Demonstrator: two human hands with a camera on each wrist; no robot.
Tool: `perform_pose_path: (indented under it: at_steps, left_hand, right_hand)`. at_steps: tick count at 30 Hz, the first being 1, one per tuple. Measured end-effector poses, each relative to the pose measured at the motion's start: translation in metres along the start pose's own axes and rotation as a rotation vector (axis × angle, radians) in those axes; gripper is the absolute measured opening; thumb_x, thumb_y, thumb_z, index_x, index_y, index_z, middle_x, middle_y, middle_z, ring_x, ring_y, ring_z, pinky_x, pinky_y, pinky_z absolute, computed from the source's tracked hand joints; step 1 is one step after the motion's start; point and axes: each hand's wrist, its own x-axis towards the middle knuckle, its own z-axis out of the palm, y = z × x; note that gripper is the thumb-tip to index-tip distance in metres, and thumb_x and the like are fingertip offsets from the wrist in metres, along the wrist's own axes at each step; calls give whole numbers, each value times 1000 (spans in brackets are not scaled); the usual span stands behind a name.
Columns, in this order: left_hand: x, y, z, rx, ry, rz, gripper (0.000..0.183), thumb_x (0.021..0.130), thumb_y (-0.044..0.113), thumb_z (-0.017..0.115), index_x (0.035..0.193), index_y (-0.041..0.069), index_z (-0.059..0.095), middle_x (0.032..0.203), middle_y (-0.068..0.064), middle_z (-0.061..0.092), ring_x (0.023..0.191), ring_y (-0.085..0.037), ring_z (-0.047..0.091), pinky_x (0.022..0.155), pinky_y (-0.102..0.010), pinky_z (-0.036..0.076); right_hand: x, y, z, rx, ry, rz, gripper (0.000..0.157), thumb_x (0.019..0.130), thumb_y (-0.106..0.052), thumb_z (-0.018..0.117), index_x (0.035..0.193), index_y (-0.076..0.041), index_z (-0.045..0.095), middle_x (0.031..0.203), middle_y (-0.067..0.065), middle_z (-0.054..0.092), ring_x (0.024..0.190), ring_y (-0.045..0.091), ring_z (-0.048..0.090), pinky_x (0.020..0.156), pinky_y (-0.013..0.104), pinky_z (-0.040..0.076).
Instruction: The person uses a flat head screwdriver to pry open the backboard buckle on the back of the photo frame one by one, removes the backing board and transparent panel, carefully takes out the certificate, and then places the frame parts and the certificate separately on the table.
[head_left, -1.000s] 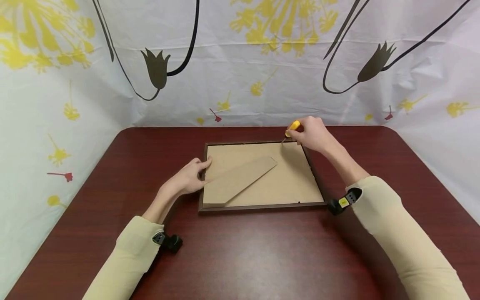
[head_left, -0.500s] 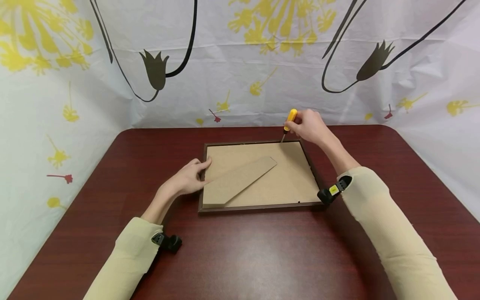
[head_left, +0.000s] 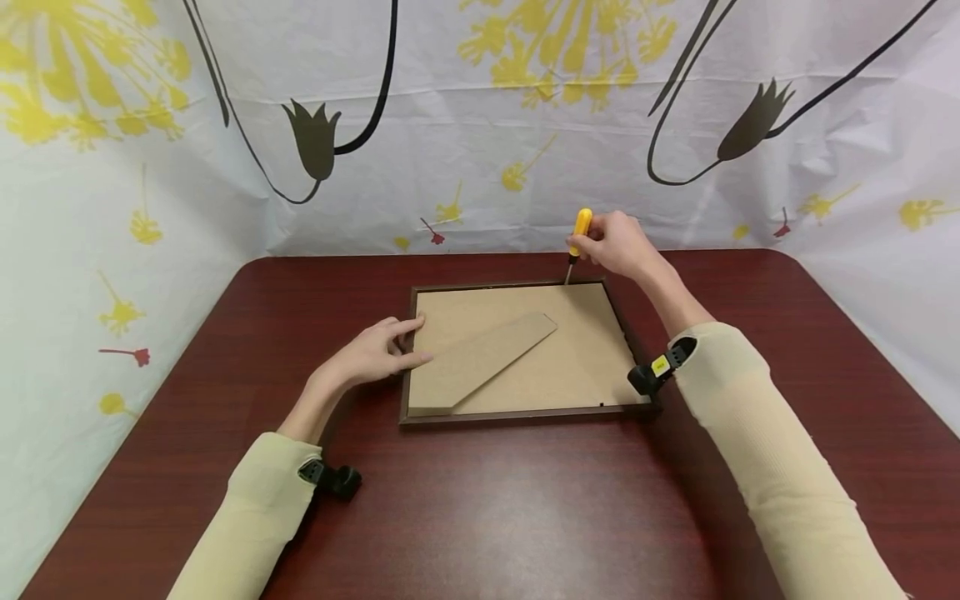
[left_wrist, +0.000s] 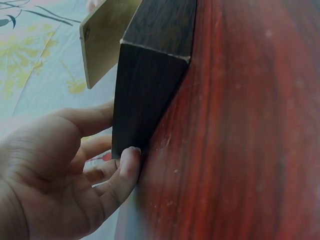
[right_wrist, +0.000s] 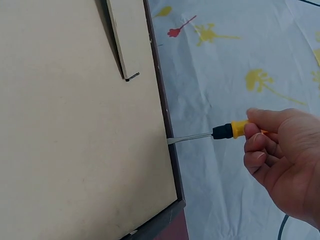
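Observation:
A picture frame lies face down on the table, its tan backing board upward. A tapered cardboard stand leg slants across the board. At the frame's left edge, my left hand grips the rim; in the left wrist view its fingertips touch the dark side near the table. My right hand pinches a yellow-handled flathead screwdriver above the far edge. In the right wrist view, the screwdriver's flat tip meets the inner edge of the rim.
The dark red table extends around the frame. Behind it hangs a white patterned sheet. A small black tab shows at the board's near edge. Wrist cameras are strapped to both sleeves.
My right hand has tilted the screwdriver from slanted to nearly upright, its tip staying at the far rim. My left thumb has shifted slightly farther over the board.

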Motion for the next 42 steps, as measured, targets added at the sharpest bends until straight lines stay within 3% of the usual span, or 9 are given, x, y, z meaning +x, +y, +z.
perform_pose_path:
  at_steps: [16, 23, 29, 34, 42]
  left_hand:
    - [2, 1, -1, -28, -14, 0, 74, 96, 31, 72, 156, 4, 38, 104, -12, 49, 90, -21, 56, 79, -34, 47]
    - [-1, 1, -1, -28, -26, -11, 74, 97, 33, 71, 156, 5, 37, 106, -12, 50, 90, -21, 55, 80, -35, 46]
    - [-1, 1, -2, -40, -26, -14, 75, 96, 31, 72, 156, 4, 36, 101, -11, 51, 86, -20, 55, 77, -34, 46]
    - [-1, -1, 0, -68, -30, -12, 75, 97, 29, 71, 157, 3, 35, 99, -11, 49, 78, -18, 52, 70, -32, 45]
    - [-2, 1, -1, -73, -29, -11, 74, 97, 27, 71, 157, 3, 35, 102, -12, 48, 80, -19, 52, 69, -32, 46]
  right_hand:
    - [-2, 3, -4, 8, 5, 16, 34, 101, -33, 63, 99, 0, 71, 71, 7, 66, 64, 23, 58, 56, 29, 42]
    - [-14, -4, 0, 26, 11, -8, 28, 100, -27, 66, 97, 1, 71, 79, 16, 70, 73, 37, 65, 54, 25, 46]
    - [-27, -4, 3, 52, 31, -22, 28, 100, -29, 67, 101, -2, 72, 80, 15, 70, 76, 37, 66, 56, 25, 47]
    - [-34, 4, 7, 100, 92, -44, 27, 99, -30, 67, 104, -4, 73, 83, 17, 70, 73, 35, 65, 56, 25, 48]
    - [-48, 12, 8, 210, 229, -56, 25, 98, -31, 69, 105, -7, 75, 82, 16, 69, 63, 21, 62, 54, 21, 48]
